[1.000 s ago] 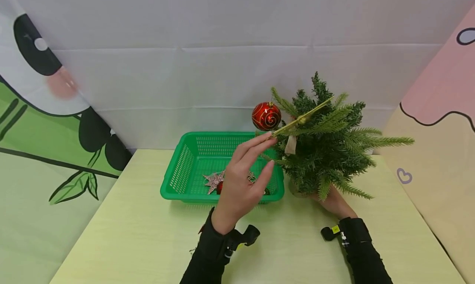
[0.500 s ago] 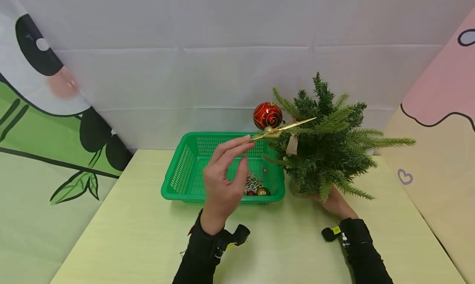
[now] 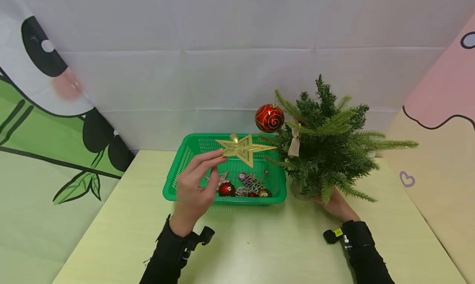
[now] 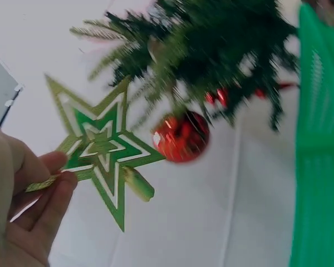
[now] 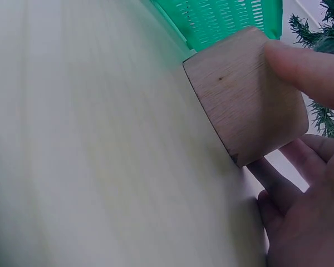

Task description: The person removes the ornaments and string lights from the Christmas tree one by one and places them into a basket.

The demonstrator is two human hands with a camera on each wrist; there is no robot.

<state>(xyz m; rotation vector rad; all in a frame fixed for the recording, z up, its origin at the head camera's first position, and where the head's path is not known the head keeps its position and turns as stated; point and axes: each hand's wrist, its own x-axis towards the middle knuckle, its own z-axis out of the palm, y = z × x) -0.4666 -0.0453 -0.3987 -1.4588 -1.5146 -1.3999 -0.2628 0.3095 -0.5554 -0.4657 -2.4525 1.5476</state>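
Note:
Between thumb and fingers my left hand [image 3: 198,190] pinches one point of a gold star tree topper [image 3: 243,149], held over the green basket. In the left wrist view the star [image 4: 103,146] shows its cut-out layers and a short socket on its side. My right hand [image 3: 337,205] grips the wooden base [image 5: 247,97] of a small artificial Christmas tree [image 3: 330,148]; in the head view the branches mostly cover that base. A red bauble [image 3: 269,118] with gold swirls hangs from the tree's left side, near a beige ribbon [image 3: 294,143].
The green plastic basket [image 3: 178,164] stands left of the tree. Inside lie a red bauble [image 3: 226,189], a gold bauble [image 3: 264,192], a glittery star [image 3: 222,179] and other small ornaments. A pale wooden table [image 3: 122,218] lies beneath; a white cloth [image 3: 148,78] hangs behind.
My left hand has drawn the gold star leftward and down, away from the tree to over the basket, and the star has turned its flat face upward. The right hand stays at the tree's base.

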